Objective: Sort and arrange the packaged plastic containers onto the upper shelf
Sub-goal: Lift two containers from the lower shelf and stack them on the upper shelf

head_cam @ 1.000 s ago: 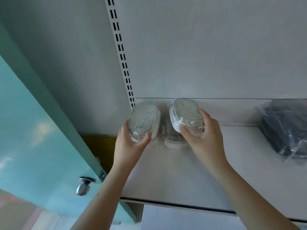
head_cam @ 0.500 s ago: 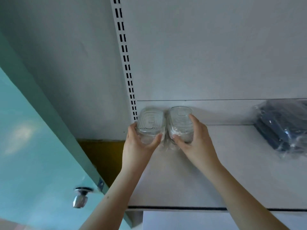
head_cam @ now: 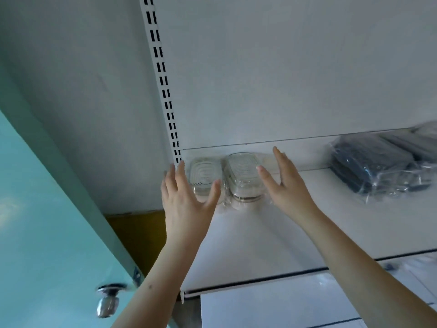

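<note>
Two clear plastic containers in wrap stand side by side at the back left corner of the white upper shelf (head_cam: 272,235). The left container (head_cam: 204,175) sits against the slotted upright, the right container (head_cam: 244,177) touches it. My left hand (head_cam: 186,197) is spread in front of the left container, fingers straight, holding nothing. Just right of the right container, my right hand (head_cam: 283,183) hangs with straight fingers and grips nothing.
A wrapped pack of dark containers (head_cam: 376,166) lies at the shelf's back right. The slotted upright (head_cam: 163,86) rises at the left. A teal door (head_cam: 47,233) with a metal knob (head_cam: 107,301) stands at lower left. More white shelving shows below.
Both hands gripped the two containers and set them down against the shelf's back; now they have let go and opened, drawn slightly back.
</note>
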The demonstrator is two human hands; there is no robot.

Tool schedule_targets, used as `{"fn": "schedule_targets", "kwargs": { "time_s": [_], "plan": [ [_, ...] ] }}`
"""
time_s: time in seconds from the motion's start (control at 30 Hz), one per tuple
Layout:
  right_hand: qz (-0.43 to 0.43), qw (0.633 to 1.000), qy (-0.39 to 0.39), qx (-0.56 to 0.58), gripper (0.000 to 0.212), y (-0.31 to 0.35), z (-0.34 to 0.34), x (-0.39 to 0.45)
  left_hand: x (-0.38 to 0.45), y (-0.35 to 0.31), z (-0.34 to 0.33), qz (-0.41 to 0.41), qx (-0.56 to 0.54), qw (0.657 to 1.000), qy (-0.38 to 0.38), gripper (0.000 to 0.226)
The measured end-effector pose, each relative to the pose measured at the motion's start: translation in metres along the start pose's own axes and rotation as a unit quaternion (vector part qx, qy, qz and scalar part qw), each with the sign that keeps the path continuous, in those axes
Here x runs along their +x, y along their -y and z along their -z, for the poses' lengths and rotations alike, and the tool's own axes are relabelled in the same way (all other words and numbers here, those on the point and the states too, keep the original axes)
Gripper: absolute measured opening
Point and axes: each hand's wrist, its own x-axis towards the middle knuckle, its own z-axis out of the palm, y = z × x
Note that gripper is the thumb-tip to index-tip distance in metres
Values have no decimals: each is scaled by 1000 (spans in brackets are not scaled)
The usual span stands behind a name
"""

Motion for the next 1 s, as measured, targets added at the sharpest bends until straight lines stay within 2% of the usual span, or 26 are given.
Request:
{"fn": "schedule_targets", "kwargs": {
  "time_s": [0.07,0.17,0.27,0.43,0.57,0.63,0.77,1.0],
  "plan": [
    [17,999,-47,-6,75,1,13,-6,-8,-15,1,-46,-27,998,-14,78],
    [33,994,-101,-8,75,-2,40,-20,-30,-42,-8,-102,-121,987,23,60],
    [47,981,-186,-35,67,-20,85,-48,-69,-74,-30,-184,-216,949,138,50],
    [-2,945,-316,-87,46,-72,161,-119,-154,-111,-94,-301,-262,849,346,43],
    [-101,912,-384,-101,35,-128,195,-177,-219,-111,-153,-293,-218,809,461,48],
    [-132,911,-375,-113,27,-159,202,-198,-240,-107,-179,-279,-197,806,484,48],
    [-177,931,-292,-130,31,-224,203,-213,-265,-103,-226,-242,-141,817,504,47],
    [-163,970,-144,-109,40,-352,205,-160,-298,-105,-329,-123,-52,866,482,48]
  ]
}}
